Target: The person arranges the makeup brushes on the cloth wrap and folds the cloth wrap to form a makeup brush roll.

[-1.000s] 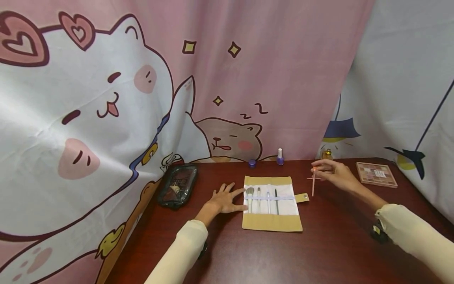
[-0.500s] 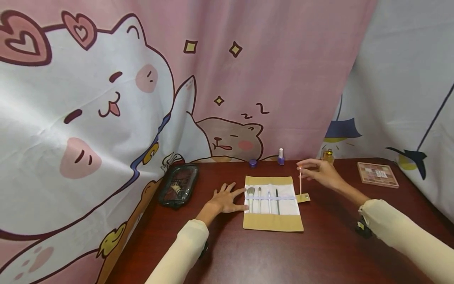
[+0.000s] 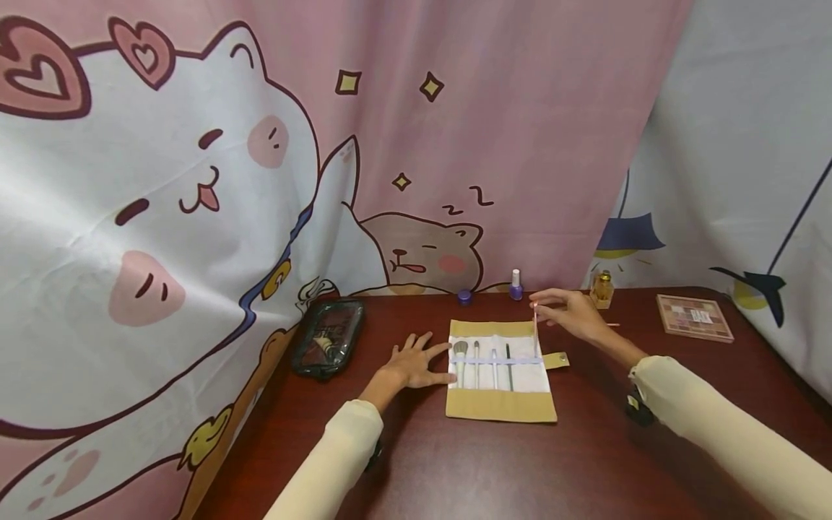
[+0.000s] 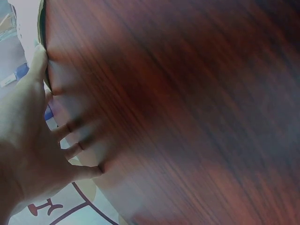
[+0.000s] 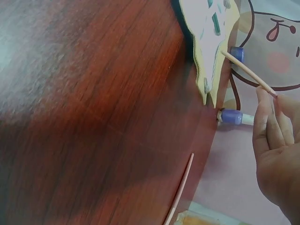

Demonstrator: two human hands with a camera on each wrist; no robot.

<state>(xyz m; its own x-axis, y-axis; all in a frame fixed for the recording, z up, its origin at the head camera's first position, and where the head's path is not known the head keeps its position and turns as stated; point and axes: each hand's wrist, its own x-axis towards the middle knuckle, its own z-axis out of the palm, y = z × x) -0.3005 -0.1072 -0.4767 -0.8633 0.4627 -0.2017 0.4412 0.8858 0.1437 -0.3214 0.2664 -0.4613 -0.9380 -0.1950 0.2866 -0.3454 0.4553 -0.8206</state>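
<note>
A yellow brush roll [image 3: 500, 406] with a white lining lies unfolded on the dark red table. Its pale band holds several makeup brushes, among them a grey-bristled one [image 3: 461, 349] and a dark green one [image 3: 509, 367]. My right hand [image 3: 572, 315] pinches the top end of a thin pink makeup brush [image 5: 249, 72]. That brush points down over the roll's right edge, its lower end close to the band. My left hand [image 3: 411, 364] rests on the table with fingers spread, thumb and forefinger at the roll's left edge [image 4: 41, 23].
Another thin pink stick [image 5: 182, 186] lies on the table beyond the right wrist. Along the back stand a purple jar [image 3: 464, 297], a nail polish bottle [image 3: 516, 286] and a golden bottle [image 3: 603, 290]. An eyeshadow palette [image 3: 695, 318] lies right, a black-edged clear pouch [image 3: 330, 338] left.
My right hand has moved left with the pink brush, from beside the roll to over its right edge. The left hand stays where it was.
</note>
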